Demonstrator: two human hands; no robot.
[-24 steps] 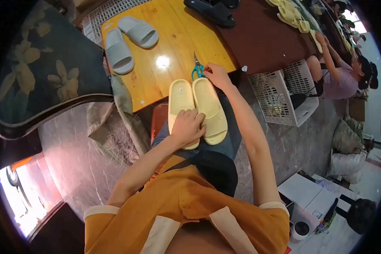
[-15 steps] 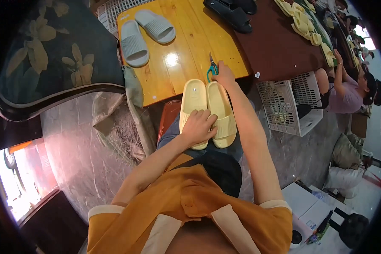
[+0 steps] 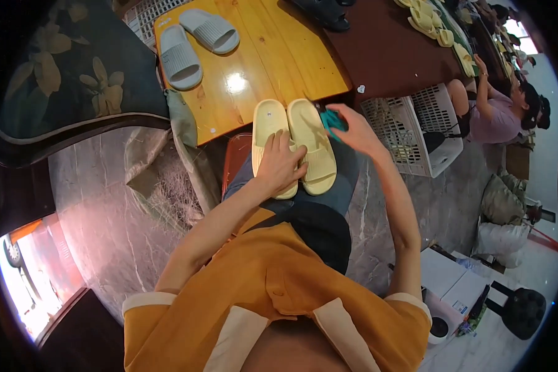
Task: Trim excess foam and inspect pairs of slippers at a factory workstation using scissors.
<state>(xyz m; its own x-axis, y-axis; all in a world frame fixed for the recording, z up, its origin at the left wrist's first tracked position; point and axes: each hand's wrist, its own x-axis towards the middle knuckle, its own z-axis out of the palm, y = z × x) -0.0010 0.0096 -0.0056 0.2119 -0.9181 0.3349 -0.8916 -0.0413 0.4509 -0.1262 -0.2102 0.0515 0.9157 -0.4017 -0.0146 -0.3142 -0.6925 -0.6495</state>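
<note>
Yellow slippers (image 3: 294, 146): a pair, side by side and touching, soles down, resting on the lap with toe ends against the near edge of the wooden table (image 3: 279, 56).

Left hand (image 3: 281, 166): laid flat on top of the pair, palm down. Fingers (image 3: 284, 142) spread and only slightly curled, pressing across both slippers near the middle and heel. Not wrapped around either slipper; contact from above only.

Right hand (image 3: 353, 130): just beside the right slipper's outer edge, at the table corner. Fingers curled closed around teal scissors (image 3: 332, 119); only the handle shows, blades hidden behind the hand and slipper. Whether the hand touches the slipper cannot be told.

Grey slippers (image 3: 195, 43): a second pair, lying apart on the far left part of the wooden table, well away from both hands.

Brown table (image 3: 390, 53): adjoining the wooden one on the right, with dark slippers (image 3: 322, 12) at its far edge.

White basket (image 3: 409, 127): on the floor beside the right forearm.

Another person (image 3: 496, 108): seated well apart, beyond the basket, arm raised.

Dark floral cushion (image 3: 62, 80): left of the wooden table.
</note>
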